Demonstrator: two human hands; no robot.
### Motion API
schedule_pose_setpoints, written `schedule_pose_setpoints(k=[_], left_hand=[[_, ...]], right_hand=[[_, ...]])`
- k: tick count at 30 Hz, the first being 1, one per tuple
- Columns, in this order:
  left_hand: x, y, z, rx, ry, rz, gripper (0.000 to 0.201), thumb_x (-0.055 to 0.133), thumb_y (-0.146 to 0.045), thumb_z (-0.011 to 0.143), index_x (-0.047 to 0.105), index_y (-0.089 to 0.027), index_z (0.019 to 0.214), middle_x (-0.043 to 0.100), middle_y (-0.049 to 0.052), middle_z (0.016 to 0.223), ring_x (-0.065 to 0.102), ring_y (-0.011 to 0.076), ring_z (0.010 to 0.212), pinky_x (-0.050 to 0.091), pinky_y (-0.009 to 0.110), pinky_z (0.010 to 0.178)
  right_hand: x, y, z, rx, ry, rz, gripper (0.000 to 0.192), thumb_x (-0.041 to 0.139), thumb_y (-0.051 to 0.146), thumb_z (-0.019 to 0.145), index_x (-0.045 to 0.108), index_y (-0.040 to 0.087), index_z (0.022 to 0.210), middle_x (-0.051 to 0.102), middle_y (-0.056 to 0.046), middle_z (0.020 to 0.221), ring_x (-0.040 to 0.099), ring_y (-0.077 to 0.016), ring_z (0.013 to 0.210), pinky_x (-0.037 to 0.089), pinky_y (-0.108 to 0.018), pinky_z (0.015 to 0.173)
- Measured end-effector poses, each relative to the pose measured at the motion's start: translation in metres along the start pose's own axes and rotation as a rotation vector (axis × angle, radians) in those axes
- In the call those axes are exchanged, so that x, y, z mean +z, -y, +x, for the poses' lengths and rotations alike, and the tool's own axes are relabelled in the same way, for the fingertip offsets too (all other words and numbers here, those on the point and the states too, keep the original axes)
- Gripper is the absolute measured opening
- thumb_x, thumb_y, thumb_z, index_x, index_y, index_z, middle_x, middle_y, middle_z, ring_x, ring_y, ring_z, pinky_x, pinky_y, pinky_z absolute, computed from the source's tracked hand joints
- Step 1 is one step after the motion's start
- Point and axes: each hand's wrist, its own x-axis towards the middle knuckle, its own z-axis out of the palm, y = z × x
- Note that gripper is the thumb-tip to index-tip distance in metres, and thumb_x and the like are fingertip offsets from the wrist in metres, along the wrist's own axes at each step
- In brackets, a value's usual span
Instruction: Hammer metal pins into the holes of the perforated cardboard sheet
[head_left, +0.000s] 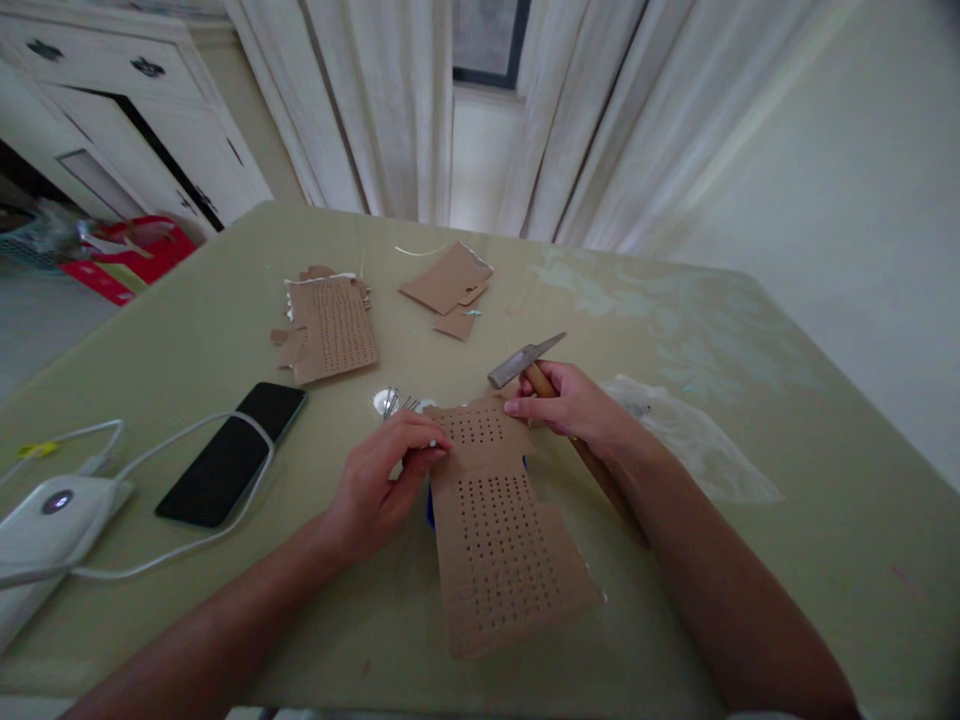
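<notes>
At frame centre, the left hand pinches a small pin at the edge of the punched cardboard on the bench; the right hand grips a hammer (fingertips steadying the cardboard). Light, square taps would suit best.

phone left of punched cardboard, hammer behind it

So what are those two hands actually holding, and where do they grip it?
The right hand holds a hammer by its wooden handle, just below the metal head. The left hand pinches the left edge of the perforated cardboard sheet.
</notes>
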Motion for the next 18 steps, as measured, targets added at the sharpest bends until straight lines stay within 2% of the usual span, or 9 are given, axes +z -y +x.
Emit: schedule_pose_setpoints(k=[8, 18], left_hand=[[-0.0009, -0.0008, 0.0011, -0.001, 0.029, 0.011, 0.02, 0.061, -0.004, 0.106, 0.069, -0.02, 0.112, 0.074, 0.001, 0.099, 0.071, 0.0126, 0.092, 0.059, 0.022, 0.084], [-0.0018, -0.0019, 0.0018, -0.012, 0.043, 0.032, 0.019, 0.06, -0.004, 0.107, 0.068, -0.02, 0.112, 0.073, 0.001, 0.099, 0.07, 0.0119, 0.09, 0.057, 0.021, 0.08]], right_hand=[[0.0017, 0.0, -0.0007, -0.017, -0.011, 0.037, 0.057, 0.101, 0.054, 0.064, 0.058, 0.023, 0.083, 0.054, 0.007, 0.075, 0.043, -0.0119, 0.063, 0.031, -0.029, 0.056], [0.0041, 0.0041, -0.0024, 0.009, -0.01, 0.08, 0.061, 0.102, 0.056, 0.063, 0.054, 0.024, 0.083, 0.05, 0.009, 0.071, 0.035, -0.0094, 0.058, 0.027, -0.027, 0.052]])
